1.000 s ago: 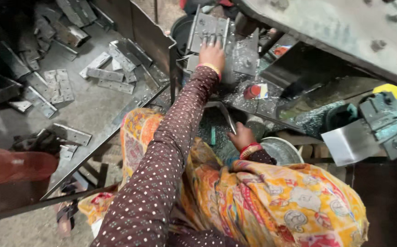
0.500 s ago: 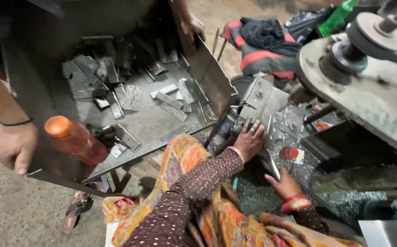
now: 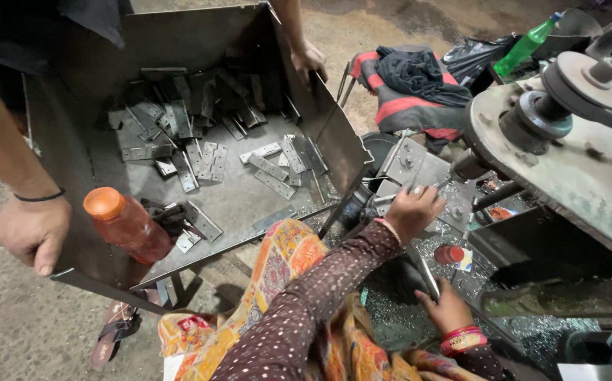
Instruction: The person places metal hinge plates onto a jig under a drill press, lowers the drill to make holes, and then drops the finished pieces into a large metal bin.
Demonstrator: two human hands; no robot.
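Your left hand (image 3: 412,212) grips flat metal plate (image 3: 419,173) beside steel tray (image 3: 320,127), fingers curled on its edge. Your right hand (image 3: 447,307) rests below, fingers folded. Perforated strips (image 3: 207,159) already piled inside tray; co-worker's hands (image 3: 32,233) hold tray.

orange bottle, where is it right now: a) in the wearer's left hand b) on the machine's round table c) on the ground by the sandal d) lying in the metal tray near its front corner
d: the orange bottle lies inside the metal tray, near the front corner that another person's hand grips; the wearer's left hand is at the machine.
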